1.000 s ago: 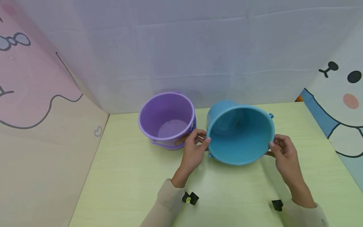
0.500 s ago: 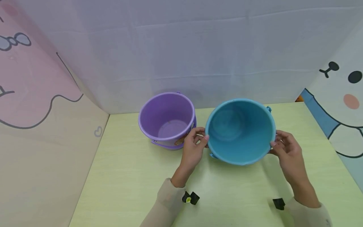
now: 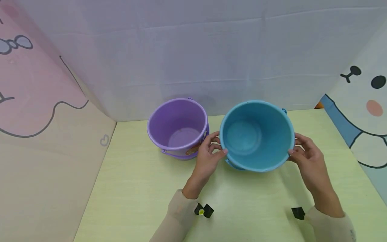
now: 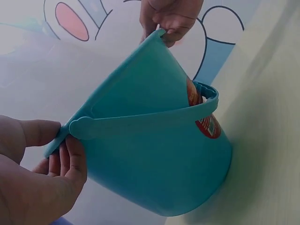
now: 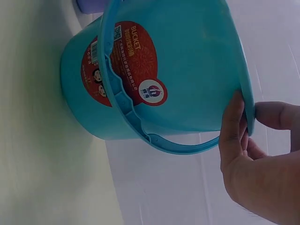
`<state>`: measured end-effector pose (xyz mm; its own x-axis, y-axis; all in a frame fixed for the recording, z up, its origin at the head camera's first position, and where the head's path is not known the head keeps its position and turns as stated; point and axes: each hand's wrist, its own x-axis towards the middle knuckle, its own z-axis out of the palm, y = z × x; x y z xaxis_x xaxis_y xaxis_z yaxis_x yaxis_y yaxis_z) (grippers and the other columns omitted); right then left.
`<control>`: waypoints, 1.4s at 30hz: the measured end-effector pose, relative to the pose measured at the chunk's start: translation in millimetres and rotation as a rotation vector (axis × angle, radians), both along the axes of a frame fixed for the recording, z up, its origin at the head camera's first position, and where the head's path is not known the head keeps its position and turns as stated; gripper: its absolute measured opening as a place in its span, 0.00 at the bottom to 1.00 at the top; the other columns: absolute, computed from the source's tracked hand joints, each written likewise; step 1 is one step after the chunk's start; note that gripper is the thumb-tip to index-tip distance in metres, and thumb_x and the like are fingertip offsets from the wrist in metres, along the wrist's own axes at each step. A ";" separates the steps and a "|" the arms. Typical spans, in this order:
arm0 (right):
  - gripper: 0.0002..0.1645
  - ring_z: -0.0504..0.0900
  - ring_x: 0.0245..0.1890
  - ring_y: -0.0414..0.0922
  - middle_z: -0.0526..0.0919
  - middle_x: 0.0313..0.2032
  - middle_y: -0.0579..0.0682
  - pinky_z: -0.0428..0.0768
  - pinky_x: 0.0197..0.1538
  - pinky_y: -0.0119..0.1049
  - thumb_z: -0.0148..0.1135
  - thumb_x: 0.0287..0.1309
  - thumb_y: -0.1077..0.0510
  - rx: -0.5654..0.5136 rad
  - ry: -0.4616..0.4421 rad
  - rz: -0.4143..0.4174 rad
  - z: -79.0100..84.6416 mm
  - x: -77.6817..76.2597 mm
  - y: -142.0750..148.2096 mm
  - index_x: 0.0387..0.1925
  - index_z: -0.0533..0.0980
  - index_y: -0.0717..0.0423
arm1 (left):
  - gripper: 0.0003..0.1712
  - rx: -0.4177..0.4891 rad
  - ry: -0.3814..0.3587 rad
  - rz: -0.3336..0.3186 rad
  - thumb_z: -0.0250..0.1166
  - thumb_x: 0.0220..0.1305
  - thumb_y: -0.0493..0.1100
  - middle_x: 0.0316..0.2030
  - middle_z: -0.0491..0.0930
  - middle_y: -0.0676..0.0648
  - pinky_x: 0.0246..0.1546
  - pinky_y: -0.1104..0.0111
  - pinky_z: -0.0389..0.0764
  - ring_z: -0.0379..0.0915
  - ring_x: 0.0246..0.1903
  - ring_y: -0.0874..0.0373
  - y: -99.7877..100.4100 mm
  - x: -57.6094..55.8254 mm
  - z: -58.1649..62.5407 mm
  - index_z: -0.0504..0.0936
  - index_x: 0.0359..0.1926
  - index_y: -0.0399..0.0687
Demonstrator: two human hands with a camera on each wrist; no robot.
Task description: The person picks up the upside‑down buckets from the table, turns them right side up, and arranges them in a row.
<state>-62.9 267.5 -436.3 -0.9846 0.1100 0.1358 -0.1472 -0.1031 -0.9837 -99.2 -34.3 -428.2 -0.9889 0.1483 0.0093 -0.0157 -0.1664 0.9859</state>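
Both of my hands pinch the rim of a blue plastic bucket, one on each side. In the head view its mouth faces up toward me, and the inside shows nothing in it. My left hand has its thumb over the rim and fingers behind, close to the handle's pivot. Across from it, my right hand grips the rim the same way. The bucket's handle hangs down along the side that bears a red label. A purple bucket stands upright just left of the blue one.
The pale yellow-green table ends at a white cloth backdrop behind the buckets. Side panels with cartoon drawings border it, a pink and cream one on the left. Black markers show by the sleeves.
The blue bucket has tipped back toward upright, so its mouth faces further up and more of its bottom shows. Both hands have kept the rim throughout. The purple bucket has stayed put.
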 end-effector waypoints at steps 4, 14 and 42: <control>0.28 0.85 0.42 0.36 0.75 0.51 0.49 0.87 0.43 0.26 0.57 0.73 0.73 -0.012 -0.001 0.020 3.4 -3.0 0.3 0.70 0.72 0.55 | 0.35 0.024 -0.019 -0.001 0.66 0.64 0.22 0.50 0.74 0.42 0.42 0.72 0.82 0.77 0.42 0.59 1.2 -2.1 1.3 0.71 0.72 0.35; 0.28 0.86 0.43 0.36 0.75 0.51 0.51 0.87 0.44 0.27 0.58 0.74 0.71 -0.034 -0.003 0.014 7.0 -10.2 1.0 0.72 0.71 0.60 | 0.33 0.110 -0.044 0.020 0.64 0.66 0.21 0.49 0.74 0.44 0.44 0.74 0.81 0.77 0.40 0.61 7.5 -11.2 4.9 0.71 0.72 0.32; 0.21 0.83 0.47 0.41 0.76 0.52 0.51 0.88 0.43 0.29 0.61 0.74 0.64 -0.222 -0.105 -0.042 12.7 -44.0 -3.7 0.66 0.77 0.59 | 0.30 0.471 -0.298 0.148 0.60 0.68 0.20 0.50 0.76 0.44 0.44 0.72 0.81 0.77 0.43 0.58 25.4 -38.1 0.6 0.72 0.70 0.33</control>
